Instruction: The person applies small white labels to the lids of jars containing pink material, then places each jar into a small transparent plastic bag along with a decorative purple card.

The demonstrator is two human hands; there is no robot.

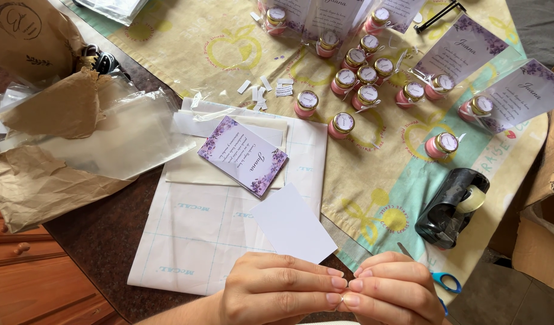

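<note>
Pinched together at the bottom edge: left hand (277, 289) and right hand (394, 289), fingertips (336, 287) pressed against each other. Whatever sat between them too small to make out; impossible to tell what, if anything, was gripped. Wrists cut off by the frame.

Just above the left hand, a blank white card (292, 224), lying loose on a large white backing sheet (192, 241). Further up that sheet, a purple floral card (244, 155), tilted, its print too fine to read. Beside the right hand, blue-handled scissors (446, 281), mostly hidden behind the knuckles. Near those, a black tape dispenser (450, 207).

Beyond, a cluster of small pink jars (361, 84) with gold lids on a yellow patterned cloth (373, 174); more floral cards in clear sleeves (520, 93) at the upper right, partly cropped. Small white paper strips (266, 90) scattered near the jars. At left, crumpled brown paper (45, 180) and clear plastic wrap (117, 135), overlapping, contents hidden.
</note>
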